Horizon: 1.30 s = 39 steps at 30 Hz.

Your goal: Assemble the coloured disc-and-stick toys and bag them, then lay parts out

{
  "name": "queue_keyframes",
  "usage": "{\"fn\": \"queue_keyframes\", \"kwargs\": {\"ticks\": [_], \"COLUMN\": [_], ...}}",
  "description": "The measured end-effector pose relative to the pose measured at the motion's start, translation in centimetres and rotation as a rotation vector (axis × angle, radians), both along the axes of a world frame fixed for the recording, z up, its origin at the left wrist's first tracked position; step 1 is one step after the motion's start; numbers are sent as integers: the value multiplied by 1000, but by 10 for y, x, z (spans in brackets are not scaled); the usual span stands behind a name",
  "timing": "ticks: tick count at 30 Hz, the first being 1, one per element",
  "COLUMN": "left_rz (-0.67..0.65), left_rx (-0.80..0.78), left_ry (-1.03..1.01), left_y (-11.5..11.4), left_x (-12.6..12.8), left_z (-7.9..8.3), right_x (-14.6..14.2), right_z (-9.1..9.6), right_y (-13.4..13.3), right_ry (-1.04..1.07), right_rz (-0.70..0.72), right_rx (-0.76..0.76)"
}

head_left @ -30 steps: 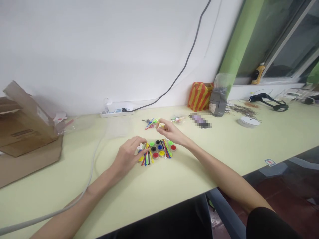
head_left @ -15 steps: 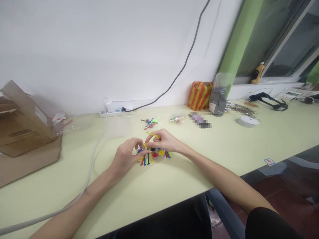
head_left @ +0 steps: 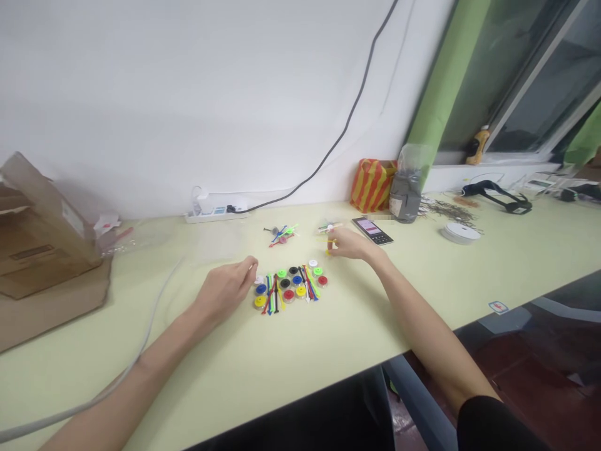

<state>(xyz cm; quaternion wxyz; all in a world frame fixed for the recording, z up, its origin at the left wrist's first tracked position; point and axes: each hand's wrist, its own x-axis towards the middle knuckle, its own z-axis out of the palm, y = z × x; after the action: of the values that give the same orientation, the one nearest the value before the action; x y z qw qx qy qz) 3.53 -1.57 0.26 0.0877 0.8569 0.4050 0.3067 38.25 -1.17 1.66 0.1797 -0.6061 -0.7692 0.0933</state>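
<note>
My right hand [head_left: 348,243] is closed in a pinch on a yellow plastic arrow [head_left: 328,240]; a small yellow part shows below it at the fingertips. It hovers over the table, just in front of a small clear-wrapped bundle of coloured pieces [head_left: 330,227]. My left hand [head_left: 230,280] has its fingers curled together, with nothing visible in them, beside a white disc [head_left: 258,280]. To its right lie coloured round discs with clear bases, such as a red disc [head_left: 288,295], and two groups of slim plastic arrows [head_left: 271,294] in mixed colours.
Joined arrows and discs [head_left: 283,235] lie in a pile farther back. Behind are a power strip [head_left: 216,214], a phone [head_left: 372,230], a striped bag [head_left: 370,186] and a white spool [head_left: 460,233]. At left stand a cardboard box [head_left: 42,232] and a grey cable [head_left: 150,326].
My hands have come apart. The right moved right and away from me with the yellow arrow; the left drew back slightly left, uncovering the discs and arrows.
</note>
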Motion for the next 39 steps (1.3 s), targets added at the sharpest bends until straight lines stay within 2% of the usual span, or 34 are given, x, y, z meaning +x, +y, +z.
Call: {"fn": "queue_keyframes", "kwargs": {"ticks": [3,6,10,17,32,36,39], "left_rz": [150,271,298,237,227,222,222], "left_rx": [3,7,-53,-108,-114,-118,-117], "left_ry": [344,651,818,840,827,823,825], "left_y": [9,13,14,13,11,12,12], "left_x": [-6,-11,-14,-14,-13,-14,-14], "left_z": [2,5,5,5,6,5,5], "right_x": [3,-2,-5,-7,-10,-3,5], "right_z": [-5,-4,-1,2,6,4,1], "right_y": [1,1,0,-3,-7,-3,-1], "right_ry": [-13,-42,-57,-50,-8,74,20], "right_rz": [49,97,134,141,136,58,-8], "right_rx": [-123,-163,-172,-191,-206,-171,-134]}}
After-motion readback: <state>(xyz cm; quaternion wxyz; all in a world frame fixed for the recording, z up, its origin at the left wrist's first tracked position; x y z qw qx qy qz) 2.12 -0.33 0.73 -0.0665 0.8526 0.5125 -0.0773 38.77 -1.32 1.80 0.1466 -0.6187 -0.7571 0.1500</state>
